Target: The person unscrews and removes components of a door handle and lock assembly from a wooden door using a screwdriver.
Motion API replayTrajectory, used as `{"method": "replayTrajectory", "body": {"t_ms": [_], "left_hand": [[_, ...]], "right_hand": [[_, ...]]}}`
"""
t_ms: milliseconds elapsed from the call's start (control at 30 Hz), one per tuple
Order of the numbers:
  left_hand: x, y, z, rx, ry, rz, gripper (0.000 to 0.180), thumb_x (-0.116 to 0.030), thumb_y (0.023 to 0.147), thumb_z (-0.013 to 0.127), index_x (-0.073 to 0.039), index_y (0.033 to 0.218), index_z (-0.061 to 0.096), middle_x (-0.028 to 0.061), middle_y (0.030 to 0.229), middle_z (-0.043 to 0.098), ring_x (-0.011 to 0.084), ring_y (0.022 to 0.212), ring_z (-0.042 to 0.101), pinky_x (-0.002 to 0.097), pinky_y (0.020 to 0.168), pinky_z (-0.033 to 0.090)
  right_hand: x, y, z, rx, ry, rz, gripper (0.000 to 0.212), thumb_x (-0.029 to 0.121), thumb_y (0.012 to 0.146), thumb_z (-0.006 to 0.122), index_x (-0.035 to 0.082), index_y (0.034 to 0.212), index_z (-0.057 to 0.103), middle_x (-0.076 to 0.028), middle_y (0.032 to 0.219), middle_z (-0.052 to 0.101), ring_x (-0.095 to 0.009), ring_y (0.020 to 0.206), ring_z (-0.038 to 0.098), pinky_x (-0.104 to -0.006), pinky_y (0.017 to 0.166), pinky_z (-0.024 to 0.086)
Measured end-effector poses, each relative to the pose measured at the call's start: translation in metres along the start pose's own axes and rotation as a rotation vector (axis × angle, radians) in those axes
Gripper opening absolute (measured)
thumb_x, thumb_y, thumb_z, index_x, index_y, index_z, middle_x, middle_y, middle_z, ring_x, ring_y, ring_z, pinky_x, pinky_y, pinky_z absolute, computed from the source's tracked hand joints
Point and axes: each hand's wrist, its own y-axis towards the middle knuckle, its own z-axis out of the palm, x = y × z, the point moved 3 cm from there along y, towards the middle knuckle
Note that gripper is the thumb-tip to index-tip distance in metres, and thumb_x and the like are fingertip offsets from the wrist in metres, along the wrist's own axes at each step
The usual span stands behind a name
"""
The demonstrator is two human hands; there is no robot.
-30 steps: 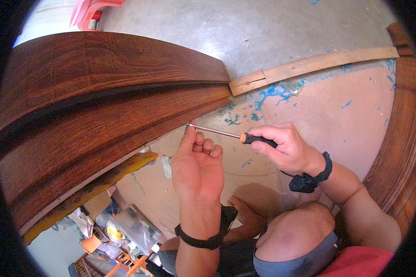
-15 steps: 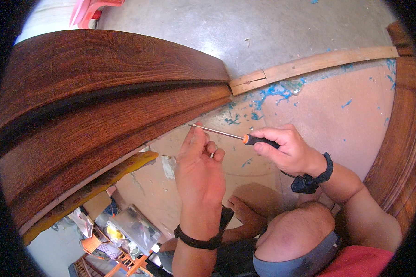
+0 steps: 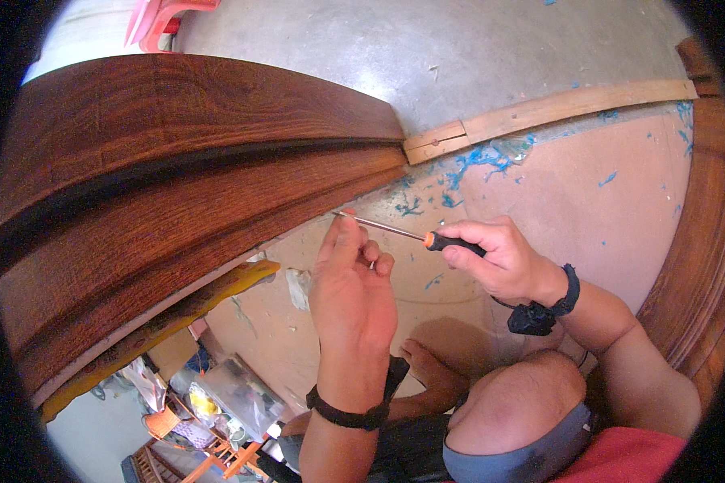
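Note:
A screwdriver with a black and orange handle lies in the grip of my right hand, its metal shaft pointing left. Around its tip close the thumb and forefinger of my left hand; the other fingers are curled. Whether a screw sits at the tip is too small to tell. Just beyond the tip runs the lower edge of a dark brown wooden door frame, grooved along its length. Black straps circle both wrists.
A pale wooden strip crosses the floor from the frame's end to another brown wooden frame at right. Blue plastic scraps litter the floor. A yellow-brown strip borders the frame. Cluttered household items stand lower left; a red plastic stool is at the top.
The view has shifted very slightly. Both hands keep nearly the same place, with the screwdriver still at the left fingertips.

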Motion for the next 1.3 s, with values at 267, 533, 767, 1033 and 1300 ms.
{"method": "replayTrajectory", "body": {"t_ms": [267,533,767,1033,1300], "left_hand": [[-0.001,0.0,-0.002,0.015,-0.041,0.024,0.022,-0.018,0.099,0.06,-0.006,0.116,0.057,-0.0038,0.083,0.05,0.0083,0.072,0.044,0.0256,0.064,0.036],[0.003,0.005,-0.007,0.055,-0.041,0.035,0.016,-0.021,0.099,0.06,-0.011,0.112,0.062,-0.0029,0.081,0.055,0.0104,0.071,0.047,0.0281,0.062,0.038],[-0.004,0.0,0.0,0.002,-0.018,0.072,0.022,-0.017,0.099,0.059,-0.006,0.118,0.056,-0.0038,0.082,0.05,0.0075,0.071,0.044,0.0253,0.063,0.036],[-0.008,0.008,-0.011,-0.029,-0.094,0.01,0.018,-0.02,0.1,0.058,-0.006,0.111,0.059,-0.0025,0.081,0.051,0.0097,0.07,0.043,0.0276,0.062,0.036],[-0.016,0.006,-0.008,0.069,-0.279,-0.172,0.016,-0.024,0.1,0.057,-0.009,0.104,0.061,-0.001,0.081,0.058,0.0126,0.071,0.045,0.0278,0.062,0.036]], "right_hand": [[-0.005,0.003,0.004,-0.014,-0.01,-0.072,0.021,0.014,0.093,0.064,-0.001,0.108,0.067,-0.016,0.081,0.068,-0.025,0.069,0.067,-0.0336,0.063,0.051],[-0.004,0.006,0.001,-0.009,-0.014,-0.069,0.022,0.016,0.093,0.064,-0.001,0.107,0.067,-0.016,0.082,0.069,-0.027,0.069,0.067,-0.034,0.062,0.051],[0.0,0.014,-0.003,-0.019,-0.084,-0.174,0.021,0.015,0.092,0.063,-0.001,0.106,0.067,-0.017,0.082,0.069,-0.028,0.07,0.068,-0.0349,0.063,0.052],[-0.004,0.004,-0.028,-0.05,-0.149,-0.111,0.022,0.014,0.089,0.068,-0.001,0.105,0.068,-0.015,0.079,0.069,-0.023,0.066,0.067,-0.0325,0.061,0.051],[-0.01,-0.011,-0.039,-0.132,-0.14,-0.015,0.024,0.014,0.089,0.069,-0.002,0.107,0.069,-0.013,0.081,0.07,-0.014,0.069,0.066,-0.029,0.063,0.051]]}}
